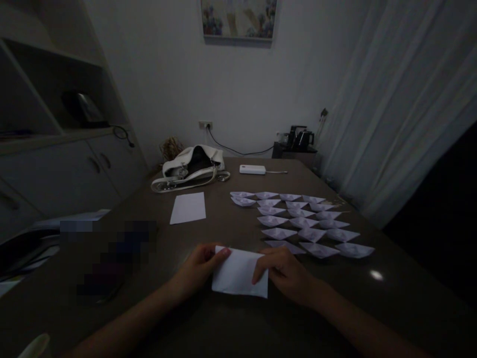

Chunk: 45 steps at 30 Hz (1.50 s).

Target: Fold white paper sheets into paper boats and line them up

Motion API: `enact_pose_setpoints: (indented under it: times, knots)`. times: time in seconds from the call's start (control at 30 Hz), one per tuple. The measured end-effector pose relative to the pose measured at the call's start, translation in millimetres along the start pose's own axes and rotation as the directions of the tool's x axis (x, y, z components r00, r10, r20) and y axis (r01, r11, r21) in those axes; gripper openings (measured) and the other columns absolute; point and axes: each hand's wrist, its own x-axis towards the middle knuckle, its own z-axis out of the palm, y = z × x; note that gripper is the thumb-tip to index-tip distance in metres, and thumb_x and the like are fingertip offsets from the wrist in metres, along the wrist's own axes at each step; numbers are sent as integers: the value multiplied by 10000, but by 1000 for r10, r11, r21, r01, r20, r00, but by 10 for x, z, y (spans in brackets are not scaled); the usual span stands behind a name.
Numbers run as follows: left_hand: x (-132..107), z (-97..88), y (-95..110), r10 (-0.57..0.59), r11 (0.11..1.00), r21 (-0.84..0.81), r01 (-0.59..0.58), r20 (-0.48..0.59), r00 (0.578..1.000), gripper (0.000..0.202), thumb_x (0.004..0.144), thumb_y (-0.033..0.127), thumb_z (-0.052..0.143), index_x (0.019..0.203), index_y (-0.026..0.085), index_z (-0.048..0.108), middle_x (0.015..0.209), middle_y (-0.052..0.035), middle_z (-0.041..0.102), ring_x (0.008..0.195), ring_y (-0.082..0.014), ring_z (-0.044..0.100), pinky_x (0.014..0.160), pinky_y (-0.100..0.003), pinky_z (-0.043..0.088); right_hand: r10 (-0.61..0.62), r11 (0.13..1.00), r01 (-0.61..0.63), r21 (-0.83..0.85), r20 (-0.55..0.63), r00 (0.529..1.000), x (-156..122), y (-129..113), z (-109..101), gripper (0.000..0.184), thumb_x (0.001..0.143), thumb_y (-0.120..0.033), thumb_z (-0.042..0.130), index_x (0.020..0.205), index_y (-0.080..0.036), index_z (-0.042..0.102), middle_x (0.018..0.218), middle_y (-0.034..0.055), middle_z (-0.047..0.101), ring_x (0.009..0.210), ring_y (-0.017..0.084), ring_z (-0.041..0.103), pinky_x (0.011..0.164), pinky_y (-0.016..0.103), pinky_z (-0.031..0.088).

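Observation:
A folded white sheet of paper [238, 273] lies on the dark table [231, 328] right in front of me. My left hand [199, 268] pinches its upper left corner, fingers closed on the paper. My right hand [285, 273] presses on its right edge with fingers curled over the paper. Just beyond my right hand, several folded white paper boats [301, 221] lie in rows on the table.
A flat white sheet [188, 207] lies further back on the left. A white handbag [192, 166] and a white power bank with a cable [252, 169] sit at the far end. Cabinets stand to the left, a curtain [402, 109] to the right.

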Motion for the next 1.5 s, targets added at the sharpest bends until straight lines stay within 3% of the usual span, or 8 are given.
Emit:
enact_pose_setpoints:
  times: [0.2,0.33,0.43,0.53,0.73,0.97,1.23,1.5]
  knots:
    - [-8,-5,34,-6,999,-34,7,30,1000,440,670,536,706,780,114,646,687,-33,668,628,-161,597,567,-245,447,7,997,-2,-71,72,997,-7,6,-14,402,640,34,384,682,-179,723,710,27,624,636,130,576,589,217,390]
    - [-10,-17,26,-12,999,-42,13,24,1000,421,720,524,676,806,112,655,700,-46,684,613,-157,605,547,-236,443,52,996,-59,60,123,991,1,-76,-111,453,721,22,388,827,-222,755,918,31,687,796,152,628,694,252,444]
    - [-33,7,23,1,1000,-12,-1,-19,1000,411,733,522,664,791,115,650,667,-34,661,578,-146,581,504,-220,415,147,950,-130,285,-40,988,13,-167,-144,427,830,-76,384,1058,-247,702,1097,40,684,999,187,621,852,321,448]
    - [-85,74,36,46,997,67,-43,-43,998,400,749,514,642,764,115,655,618,-19,623,552,-137,547,466,-206,377,326,901,-259,349,-150,933,31,-227,-47,329,895,-296,473,1172,-217,633,1029,77,704,928,214,649,798,341,475]
    - [-174,183,92,107,976,193,-97,-41,993,399,749,506,632,771,112,689,638,-41,641,569,-154,553,451,-203,368,377,924,-360,125,-146,915,73,-176,212,190,821,-325,620,760,-176,719,698,21,686,678,165,609,596,255,410]
    - [-161,181,36,105,977,191,-92,-57,993,378,778,492,612,818,124,690,679,-53,666,605,-174,590,485,-216,406,446,876,-400,269,-139,884,102,-81,217,228,829,-325,592,719,-159,702,651,11,643,630,141,557,551,234,372]
    - [-154,159,89,102,934,339,-114,52,993,420,802,508,520,646,140,653,580,-3,560,588,-151,510,510,-214,351,387,896,-362,259,-50,921,74,-69,259,244,836,-308,586,675,-157,690,585,-12,592,591,127,526,527,218,347]
    - [-166,132,101,103,940,330,-85,-37,994,399,793,501,554,644,148,666,594,-13,577,579,-154,513,478,-205,352,305,945,-317,-78,-135,943,93,-160,103,291,850,-194,551,568,-149,605,499,-37,476,491,90,421,495,234,238]
